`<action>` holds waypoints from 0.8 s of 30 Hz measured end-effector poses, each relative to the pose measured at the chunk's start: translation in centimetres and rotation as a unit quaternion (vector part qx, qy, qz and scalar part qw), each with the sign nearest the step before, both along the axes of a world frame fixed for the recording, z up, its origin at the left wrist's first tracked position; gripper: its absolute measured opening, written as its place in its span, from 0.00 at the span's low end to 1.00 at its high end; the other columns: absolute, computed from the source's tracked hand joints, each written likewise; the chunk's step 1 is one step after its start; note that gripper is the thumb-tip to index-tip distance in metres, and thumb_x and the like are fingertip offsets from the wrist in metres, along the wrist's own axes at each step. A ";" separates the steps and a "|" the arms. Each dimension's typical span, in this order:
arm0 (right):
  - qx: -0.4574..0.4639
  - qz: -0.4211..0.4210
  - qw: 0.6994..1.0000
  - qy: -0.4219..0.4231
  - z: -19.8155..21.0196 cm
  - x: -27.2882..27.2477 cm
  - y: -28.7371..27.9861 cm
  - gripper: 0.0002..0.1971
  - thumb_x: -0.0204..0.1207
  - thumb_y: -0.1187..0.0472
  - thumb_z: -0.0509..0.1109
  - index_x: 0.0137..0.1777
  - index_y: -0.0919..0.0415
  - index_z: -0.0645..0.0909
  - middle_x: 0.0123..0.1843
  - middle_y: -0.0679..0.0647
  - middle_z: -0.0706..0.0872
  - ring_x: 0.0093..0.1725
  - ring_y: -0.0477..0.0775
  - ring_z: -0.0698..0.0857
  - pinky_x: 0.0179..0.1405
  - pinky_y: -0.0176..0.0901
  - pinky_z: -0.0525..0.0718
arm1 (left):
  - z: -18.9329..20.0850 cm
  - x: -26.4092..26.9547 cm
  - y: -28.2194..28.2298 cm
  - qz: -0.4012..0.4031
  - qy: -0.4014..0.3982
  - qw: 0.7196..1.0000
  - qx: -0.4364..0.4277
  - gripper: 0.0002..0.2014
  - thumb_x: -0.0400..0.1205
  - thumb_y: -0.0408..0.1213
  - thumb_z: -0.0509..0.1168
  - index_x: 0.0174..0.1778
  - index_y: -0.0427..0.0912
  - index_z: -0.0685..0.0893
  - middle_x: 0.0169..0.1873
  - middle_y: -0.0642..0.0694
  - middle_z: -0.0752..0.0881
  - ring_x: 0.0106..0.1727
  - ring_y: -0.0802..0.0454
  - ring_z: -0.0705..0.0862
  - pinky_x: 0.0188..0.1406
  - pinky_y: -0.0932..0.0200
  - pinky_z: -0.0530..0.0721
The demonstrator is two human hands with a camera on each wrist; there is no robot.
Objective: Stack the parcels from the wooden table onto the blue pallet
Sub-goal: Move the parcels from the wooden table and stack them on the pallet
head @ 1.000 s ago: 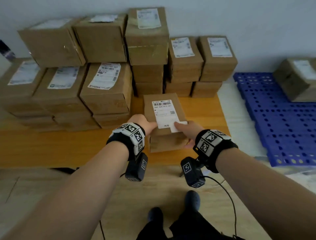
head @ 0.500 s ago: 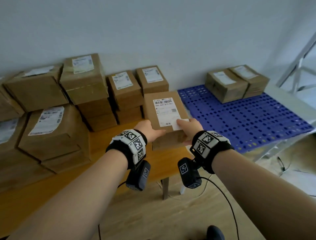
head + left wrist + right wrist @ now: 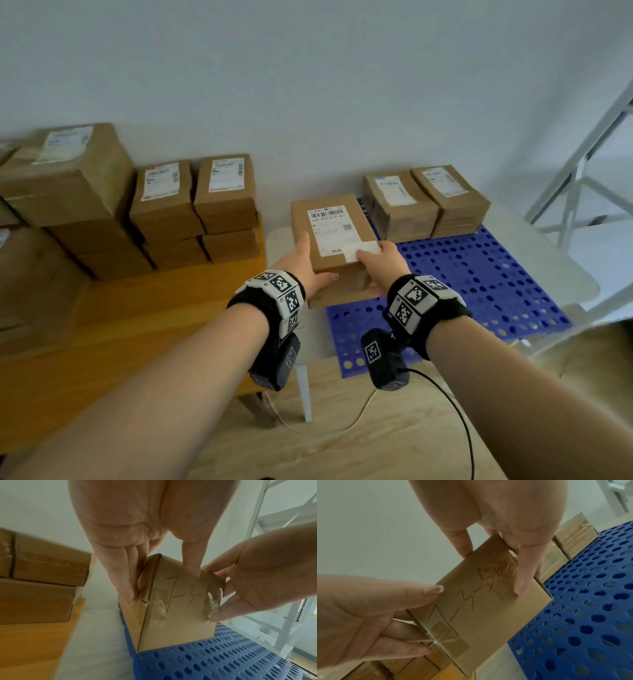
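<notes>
Parcel (image 3: 330, 236) held above blue pallet (image 3: 479, 274); left hand (image 3: 301, 263), right hand (image 3: 380, 263) grip clasping near end.

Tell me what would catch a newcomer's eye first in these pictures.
Front and centre, a brown parcel with a white barcode label is held between the left hand and right hand, above the near left corner of the blue pallet. Two parcels sit at the pallet's far edge; more stacked boxes crowd the wooden table.
</notes>
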State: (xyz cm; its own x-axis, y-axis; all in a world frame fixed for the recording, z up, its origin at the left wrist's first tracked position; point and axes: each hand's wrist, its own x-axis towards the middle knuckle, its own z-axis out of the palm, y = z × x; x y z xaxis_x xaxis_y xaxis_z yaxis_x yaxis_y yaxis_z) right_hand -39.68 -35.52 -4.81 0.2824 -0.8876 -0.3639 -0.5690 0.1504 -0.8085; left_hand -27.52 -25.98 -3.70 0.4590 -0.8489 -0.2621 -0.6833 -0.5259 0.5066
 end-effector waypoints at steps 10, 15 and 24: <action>-0.003 0.046 0.999 0.025 -3.4 1.7 -8.4 0.23 0.79 0.55 0.67 0.71 0.64 0.73 0.66 0.59 0.82 0.64 0.60 0.81 0.56 0.45 0.78 | -3.5 2.4 -9.5 -0.020 0.033 0.999 0.034 0.38 0.80 0.51 0.64 0.81 0.47 0.53 0.75 0.44 0.70 0.70 0.44 0.75 0.66 0.52 0.76; -0.053 0.074 0.993 0.071 -3.8 3.7 -12.6 0.26 0.79 0.54 0.67 0.75 0.63 0.71 0.69 0.57 0.81 0.66 0.59 0.80 0.61 0.46 0.77 | -5.2 5.1 -14.0 0.002 0.042 0.999 0.033 0.37 0.80 0.47 0.65 0.81 0.46 0.54 0.76 0.43 0.69 0.71 0.44 0.74 0.68 0.53 0.74; -0.212 0.117 0.942 0.234 -4.9 4.3 -19.1 0.26 0.79 0.58 0.63 0.77 0.59 0.67 0.79 0.58 0.65 0.78 0.60 0.62 0.75 0.51 0.62 | -7.2 5.6 -18.5 0.003 -0.053 0.994 0.097 0.47 0.74 0.53 0.71 0.82 0.53 0.48 0.80 0.35 0.51 0.78 0.36 0.61 0.75 0.45 0.66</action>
